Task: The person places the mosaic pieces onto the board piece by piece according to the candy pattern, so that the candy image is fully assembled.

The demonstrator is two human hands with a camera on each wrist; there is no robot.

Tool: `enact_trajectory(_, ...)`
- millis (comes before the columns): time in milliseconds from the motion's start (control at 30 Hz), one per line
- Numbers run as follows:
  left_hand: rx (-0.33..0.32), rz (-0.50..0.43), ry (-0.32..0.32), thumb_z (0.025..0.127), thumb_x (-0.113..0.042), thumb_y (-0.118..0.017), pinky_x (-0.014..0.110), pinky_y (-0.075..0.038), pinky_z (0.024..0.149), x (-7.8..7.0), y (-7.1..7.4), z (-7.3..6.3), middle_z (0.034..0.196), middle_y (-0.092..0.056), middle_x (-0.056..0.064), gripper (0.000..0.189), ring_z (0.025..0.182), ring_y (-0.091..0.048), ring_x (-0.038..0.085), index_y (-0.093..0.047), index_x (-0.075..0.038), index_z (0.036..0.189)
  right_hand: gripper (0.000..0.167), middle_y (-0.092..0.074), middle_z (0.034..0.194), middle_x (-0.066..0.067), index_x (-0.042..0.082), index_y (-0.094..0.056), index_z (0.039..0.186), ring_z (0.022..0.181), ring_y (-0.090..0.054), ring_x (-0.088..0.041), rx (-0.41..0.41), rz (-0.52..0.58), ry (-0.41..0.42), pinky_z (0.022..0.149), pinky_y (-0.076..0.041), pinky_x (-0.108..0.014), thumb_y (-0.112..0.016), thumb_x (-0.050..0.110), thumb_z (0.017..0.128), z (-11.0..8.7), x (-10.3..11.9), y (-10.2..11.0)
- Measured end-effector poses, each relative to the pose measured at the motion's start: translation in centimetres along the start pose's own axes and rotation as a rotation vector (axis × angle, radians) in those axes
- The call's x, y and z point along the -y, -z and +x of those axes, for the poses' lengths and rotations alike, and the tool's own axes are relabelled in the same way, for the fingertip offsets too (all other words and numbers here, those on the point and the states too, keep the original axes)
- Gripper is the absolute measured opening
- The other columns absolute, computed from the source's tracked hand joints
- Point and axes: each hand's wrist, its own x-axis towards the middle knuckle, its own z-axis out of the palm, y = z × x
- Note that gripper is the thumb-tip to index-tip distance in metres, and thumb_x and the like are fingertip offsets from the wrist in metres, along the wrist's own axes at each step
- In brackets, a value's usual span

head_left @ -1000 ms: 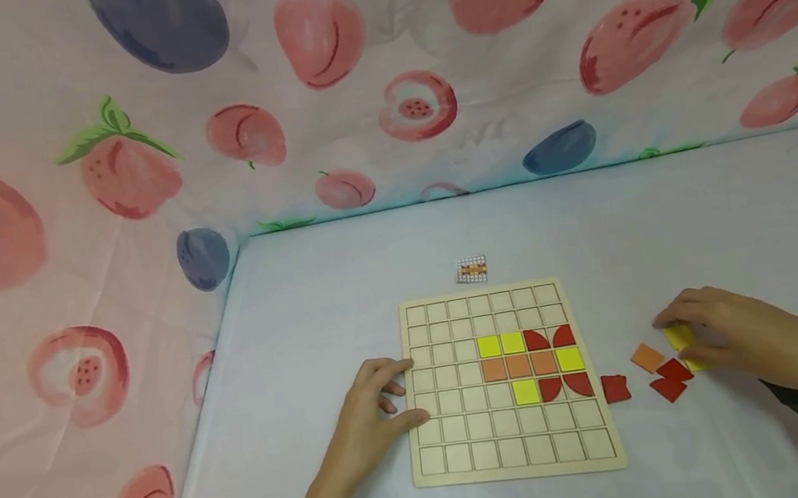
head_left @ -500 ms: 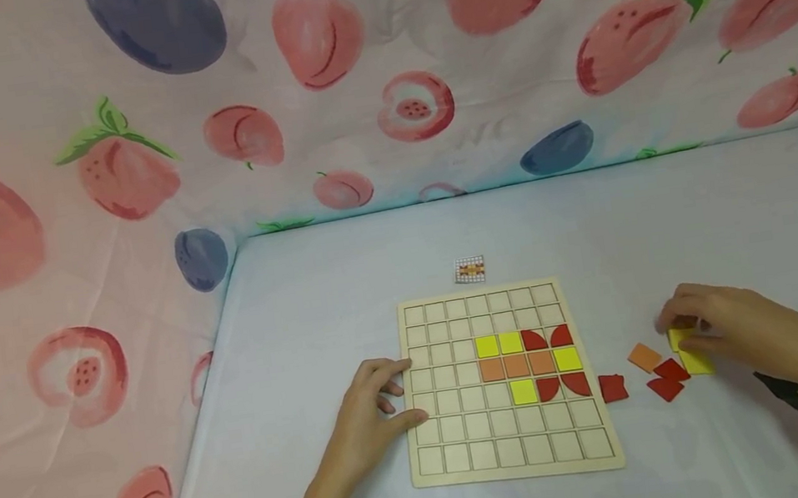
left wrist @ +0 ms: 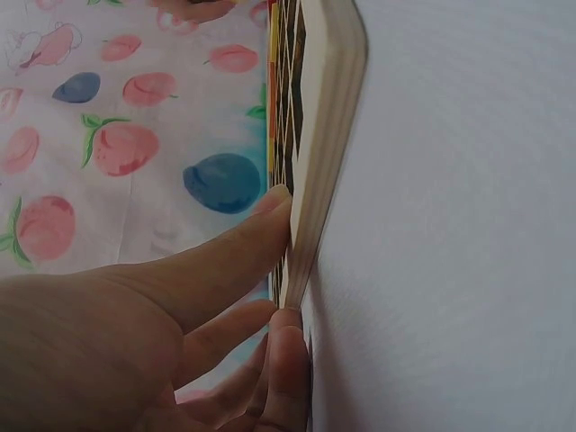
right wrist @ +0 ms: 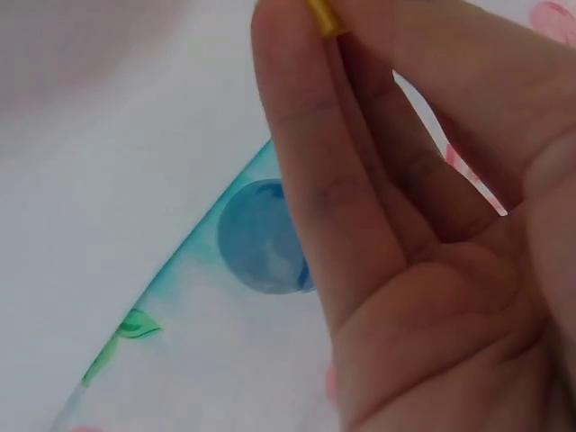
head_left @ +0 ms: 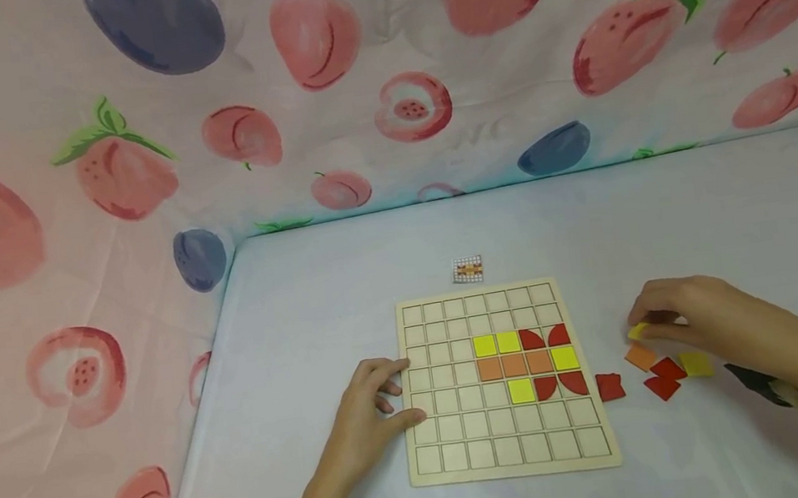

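A pale wooden grid board [head_left: 453, 427] lies on the white surface. Yellow and orange squares and red curved-edge pieces fill several of its cells. My left hand [head_left: 368, 413] rests at the board's left edge; its straight thumb [left wrist: 238, 261] touches the rim and its other fingers lie along the side. Right of the board, my right hand [head_left: 695, 311] pinches a yellow square tile [head_left: 638, 331] between thumb and fingertips, slightly above an orange tile [head_left: 640, 356]. In the right wrist view only the edge of the yellow tile [right wrist: 326, 16] shows.
Loose red tiles [head_left: 663, 387] and a yellow tile [head_left: 697, 364] lie below the right hand. Another red piece [head_left: 610, 387] sits beside the board's right edge. A small pattern card [head_left: 467, 270] lies behind the board. Fruit-printed cloth [head_left: 332, 140] stands at the back and left.
My right hand has lifted a yellow tile from the loose pieces and moved left with it, uncovering the other yellow tile. My left hand stays at the board's edge.
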Motion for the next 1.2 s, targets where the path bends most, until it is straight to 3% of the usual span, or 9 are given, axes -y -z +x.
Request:
enact_trajectory(600,-0.002,-0.006,-0.017,0.075,-0.014,-0.086,0.023,-0.050,0.074,0.2,0.0,0.1,0.129,-0.053,0.005,0.063,0.085,-0.053,0.013,-0.061,-0.011,0.133,0.019,-0.064,0.088,0.013,0.017,-0.076,0.092,0.078,-0.059,-0.002,0.002,0.069,0.209,0.071,-0.058,-0.023,-0.082,0.006,0.078,3.5,4.7,0.0)
enact_trajectory(800,-0.004,-0.009,-0.021,0.075,-0.013,-0.086,0.023,-0.051,0.074,0.2,-0.1,0.1,0.129,-0.053,0.005,0.062,0.086,-0.053,0.013,-0.063,-0.012,0.132,0.017,-0.065,0.089,0.012,0.016,-0.076,0.093,0.077,-0.058,-0.001,0.032,0.091,0.211,0.069,-0.056,-0.020,-0.081,0.006,0.079,4.4,6.1,0.2)
enact_trajectory(1200,-0.006,-0.002,-0.021,0.074,-0.012,-0.087,0.022,-0.050,0.073,0.1,0.0,0.1,0.128,-0.053,0.005,0.059,0.085,-0.053,0.013,-0.064,-0.010,0.129,0.014,-0.063,0.087,0.010,0.014,-0.074,0.090,0.076,-0.054,-0.002,0.050,0.104,0.306,0.066,-0.054,-0.019,-0.078,0.003,0.082,5.9,8.2,-1.1)
